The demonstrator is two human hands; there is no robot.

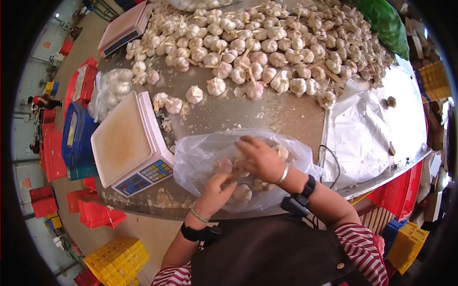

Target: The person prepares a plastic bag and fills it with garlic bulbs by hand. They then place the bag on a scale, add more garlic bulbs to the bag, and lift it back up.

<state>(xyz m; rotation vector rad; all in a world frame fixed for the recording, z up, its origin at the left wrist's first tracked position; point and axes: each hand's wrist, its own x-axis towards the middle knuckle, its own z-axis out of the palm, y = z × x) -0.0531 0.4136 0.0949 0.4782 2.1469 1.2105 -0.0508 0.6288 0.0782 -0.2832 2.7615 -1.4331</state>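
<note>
A clear plastic bag [195, 157] lies on the metal table in front of me, with several garlic bulbs [242, 193] inside or under its film. My right hand [263, 161] is over the bag's middle, palm down, fingers reaching left and slightly apart above the bulbs. Lower left, my left hand [214, 194] rests at the bag's near side, thumb apart from the fingers, close to a pinkish bulb [223, 166]. Neither hand visibly grips a bulb, though the right palm hides what is beneath it.
Left of the bag stands a weighing scale [125, 138]; a second scale [125, 27] is farther back. A large garlic pile [267, 45] covers the table's far side. A filled bag [113, 90], white plastic sheeting [355, 138], a black cable [338, 167] and yellow crates [117, 260] surround me.
</note>
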